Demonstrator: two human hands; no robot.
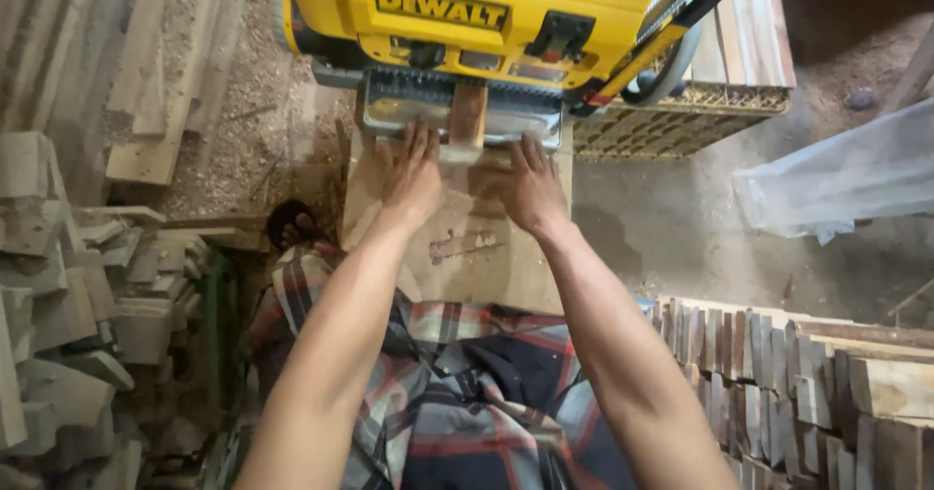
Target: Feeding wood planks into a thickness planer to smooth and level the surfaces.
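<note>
Rough grey offcut blocks (68, 315) lie heaped at far left. The left hand (413, 174) lies flat, fingers spread, gripping nothing, on the metal infeed table (399, 110) of a yellow thickness planer (467, 8). Between the hands, a narrow reddish wood strip (468, 115) enters the planer's mouth. The right hand (530, 186) rests open just beside it. Smooth planed slats (769, 373) stand stacked at right.

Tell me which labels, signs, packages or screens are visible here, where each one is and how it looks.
Label plate: on the front of the yellow planer, upper centre; a long black rectangle with yellow lettering.
Clear plastic bag: on the floor at the right; crumpled and see-through.
No screens or signs are visible.
</note>
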